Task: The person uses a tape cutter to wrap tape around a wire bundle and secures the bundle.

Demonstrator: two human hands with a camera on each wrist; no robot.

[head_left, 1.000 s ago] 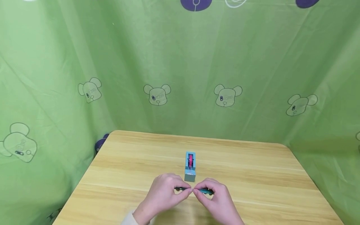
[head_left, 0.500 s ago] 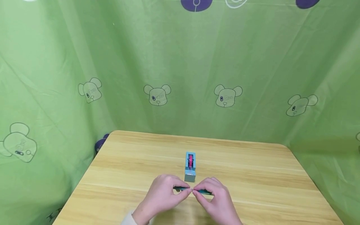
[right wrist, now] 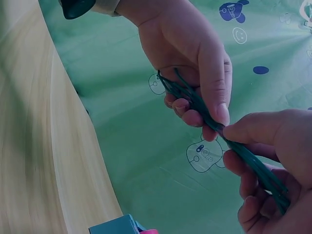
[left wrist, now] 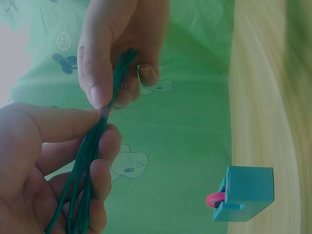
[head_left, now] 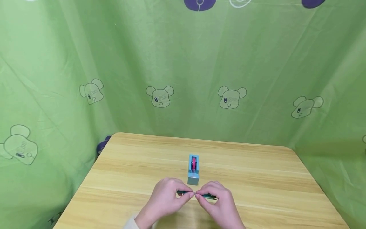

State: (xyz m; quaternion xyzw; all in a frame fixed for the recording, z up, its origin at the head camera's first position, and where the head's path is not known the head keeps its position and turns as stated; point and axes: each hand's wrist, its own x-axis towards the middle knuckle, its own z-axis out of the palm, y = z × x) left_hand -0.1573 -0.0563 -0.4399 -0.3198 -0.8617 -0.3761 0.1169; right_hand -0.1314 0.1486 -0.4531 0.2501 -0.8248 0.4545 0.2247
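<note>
A bundle of thin green strands [left wrist: 87, 156] runs between my two hands, its ends fanning loosely inside both palms. With thumb and fingers my left hand [head_left: 167, 195] pinches it close to the middle. My right hand [head_left: 218, 202] pinches the other half, the two thumb tips almost meeting. At that spot a narrow band, pale and purplish, shows on the bundle in the left wrist view, mostly covered by the fingertips. Just beyond the hands stands a blue tape dispenser [head_left: 193, 179] with a pink roll core [head_left: 193, 163].
The hands are above the near part of a wood-grain table [head_left: 128, 165]. A green curtain [head_left: 194, 63] with printed bear heads surrounds the table at the back and both sides. A light sleeve [head_left: 132, 222] covers the left wrist.
Both hands keep their pinch in nearly the same place. The right hand has shifted very slightly left, and the strands in it have turned a little. The tape dispenser has not moved.
</note>
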